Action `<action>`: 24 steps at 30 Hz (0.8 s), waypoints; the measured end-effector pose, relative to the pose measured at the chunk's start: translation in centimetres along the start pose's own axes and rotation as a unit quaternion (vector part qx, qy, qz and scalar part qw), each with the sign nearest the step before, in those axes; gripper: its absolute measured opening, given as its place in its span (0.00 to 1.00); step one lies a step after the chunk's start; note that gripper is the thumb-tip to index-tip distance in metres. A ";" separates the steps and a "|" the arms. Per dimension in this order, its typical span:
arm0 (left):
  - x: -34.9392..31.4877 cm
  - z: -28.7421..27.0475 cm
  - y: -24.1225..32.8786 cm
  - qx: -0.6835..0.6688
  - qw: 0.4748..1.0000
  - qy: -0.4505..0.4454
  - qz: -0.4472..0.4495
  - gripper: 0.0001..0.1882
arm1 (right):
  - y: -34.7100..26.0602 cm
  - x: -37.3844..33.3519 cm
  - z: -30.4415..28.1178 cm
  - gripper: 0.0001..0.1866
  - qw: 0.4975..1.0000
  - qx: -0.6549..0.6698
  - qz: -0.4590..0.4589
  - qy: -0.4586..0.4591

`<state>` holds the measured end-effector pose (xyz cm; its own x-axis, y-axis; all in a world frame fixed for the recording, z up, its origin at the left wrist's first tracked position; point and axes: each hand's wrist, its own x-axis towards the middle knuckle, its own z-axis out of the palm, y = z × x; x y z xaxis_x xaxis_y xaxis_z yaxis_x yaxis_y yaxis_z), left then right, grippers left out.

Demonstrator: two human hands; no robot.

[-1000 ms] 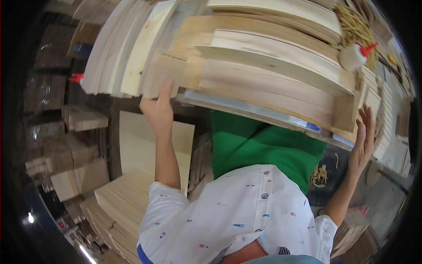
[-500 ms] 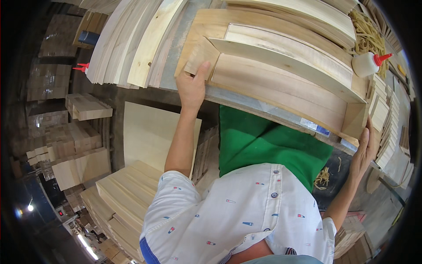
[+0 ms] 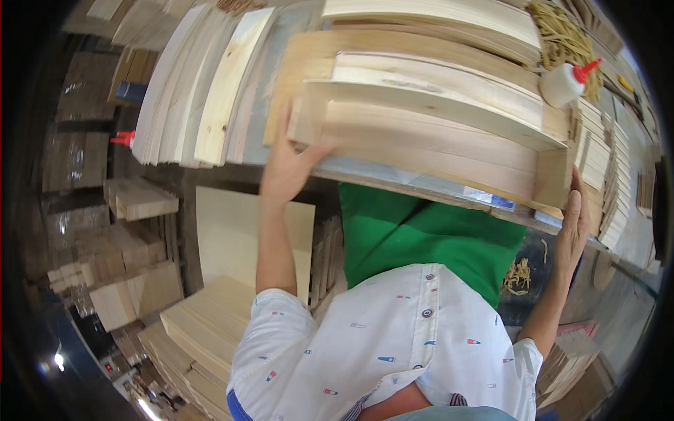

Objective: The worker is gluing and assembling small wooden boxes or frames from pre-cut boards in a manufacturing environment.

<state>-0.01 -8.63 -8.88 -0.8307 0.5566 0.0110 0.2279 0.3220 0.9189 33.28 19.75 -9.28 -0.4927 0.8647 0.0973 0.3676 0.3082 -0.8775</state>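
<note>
A long, shallow wooden box (image 3: 428, 137), its top open, lies on a light-brown board (image 3: 298, 59) on the bench in front of me. A thin upright strip (image 3: 435, 107) forms its far side, with short pieces at both ends. My left hand (image 3: 286, 168), blurred by motion, holds the left end, fingers along the outer face and thumb stretched out by the near corner. Around the right end my right hand (image 3: 576, 221) is closed, its thumb up and part of its fingers hidden. A white glue bottle (image 3: 562, 85) with a red tip stands beyond the right end.
Stacked thin boards (image 3: 225, 91) are at the bench's left, and more strips (image 3: 435, 24) lie behind the box. Tan bands (image 3: 562, 31) are heaped at the far right, above small wooden pieces (image 3: 614, 175). Panels (image 3: 210, 309) are piled at my lower left.
The view has shifted and turned slightly. My left hand has slid nearer to me on the box's left end and its thumb has spread. The right hand stays at the right end.
</note>
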 end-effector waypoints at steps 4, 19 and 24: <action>4.1 -3.9 2.9 0.043 0.991 -0.011 0.130 0.33 | -0.9 0.1 -0.7 0.26 0.997 0.071 0.016 0.032; 16.9 13.7 6.3 0.508 0.742 -0.367 0.238 0.39 | 1.9 -2.3 -4.7 0.19 0.986 0.094 0.027 0.134; 17.5 13.7 6.9 0.476 0.766 -0.386 0.191 0.35 | 2.8 -3.1 -5.5 0.19 0.984 0.098 0.033 0.145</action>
<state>-6.07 13.84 -7.78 -0.1462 0.9183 -0.3678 0.9526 0.2309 0.1979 40.17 20.08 -9.51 -0.2167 0.9658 0.1425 0.2178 0.1901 -0.9573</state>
